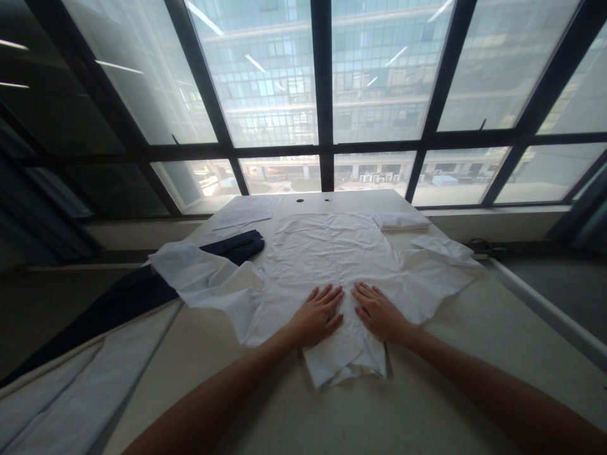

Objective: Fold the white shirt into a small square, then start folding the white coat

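Note:
A white shirt [332, 246] lies spread on the white table [199, 392], its sleeves out to both sides and its collar end toward me. My left hand [318, 316] rests flat on the fabric just left of the middle, fingers stretched out and a little apart. On the other side of the middle, my right hand [379, 313] lies palm down on the shirt with its fingers spread. Neither hand grips anything. Wrinkles run across the body of the shirt.
Dark blue cloth [234, 246] lies at the left, partly under the left sleeve and hanging past the table edge. Papers [241, 215] are at the far left, a folded white cloth [403, 220] at the far right. Beyond the table stand large windows [265, 76].

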Demonstrator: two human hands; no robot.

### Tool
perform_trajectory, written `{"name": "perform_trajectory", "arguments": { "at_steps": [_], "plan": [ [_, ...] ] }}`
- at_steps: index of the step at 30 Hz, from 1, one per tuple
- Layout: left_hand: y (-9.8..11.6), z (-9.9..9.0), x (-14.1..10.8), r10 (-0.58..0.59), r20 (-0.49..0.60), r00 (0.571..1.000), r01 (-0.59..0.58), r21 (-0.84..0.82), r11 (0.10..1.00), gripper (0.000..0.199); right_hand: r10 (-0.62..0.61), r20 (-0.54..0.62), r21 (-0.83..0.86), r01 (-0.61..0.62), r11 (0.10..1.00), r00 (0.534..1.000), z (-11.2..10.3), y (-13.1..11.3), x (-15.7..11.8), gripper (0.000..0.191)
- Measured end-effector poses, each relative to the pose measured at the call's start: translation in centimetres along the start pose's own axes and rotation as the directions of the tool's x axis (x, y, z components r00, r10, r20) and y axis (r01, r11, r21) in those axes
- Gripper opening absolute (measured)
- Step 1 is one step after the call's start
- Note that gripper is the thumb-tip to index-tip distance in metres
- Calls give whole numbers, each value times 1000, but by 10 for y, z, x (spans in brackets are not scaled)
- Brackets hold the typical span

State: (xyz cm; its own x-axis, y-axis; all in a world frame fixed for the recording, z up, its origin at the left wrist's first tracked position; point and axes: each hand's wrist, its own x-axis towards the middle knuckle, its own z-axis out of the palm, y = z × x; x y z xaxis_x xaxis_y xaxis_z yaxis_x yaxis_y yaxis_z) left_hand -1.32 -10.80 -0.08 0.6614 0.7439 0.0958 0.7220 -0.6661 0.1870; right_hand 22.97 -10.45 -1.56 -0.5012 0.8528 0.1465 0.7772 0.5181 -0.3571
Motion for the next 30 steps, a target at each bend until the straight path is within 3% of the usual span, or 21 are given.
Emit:
{"name": "perform_trajectory", "arguments": {
  "at_steps": [30],
  "plan": [
    [1,-1,0,-6,0,1000,6,-7,1000,60,-4,-9,-9,4,1000,1000,0,-1,0,56]
  ]
}}
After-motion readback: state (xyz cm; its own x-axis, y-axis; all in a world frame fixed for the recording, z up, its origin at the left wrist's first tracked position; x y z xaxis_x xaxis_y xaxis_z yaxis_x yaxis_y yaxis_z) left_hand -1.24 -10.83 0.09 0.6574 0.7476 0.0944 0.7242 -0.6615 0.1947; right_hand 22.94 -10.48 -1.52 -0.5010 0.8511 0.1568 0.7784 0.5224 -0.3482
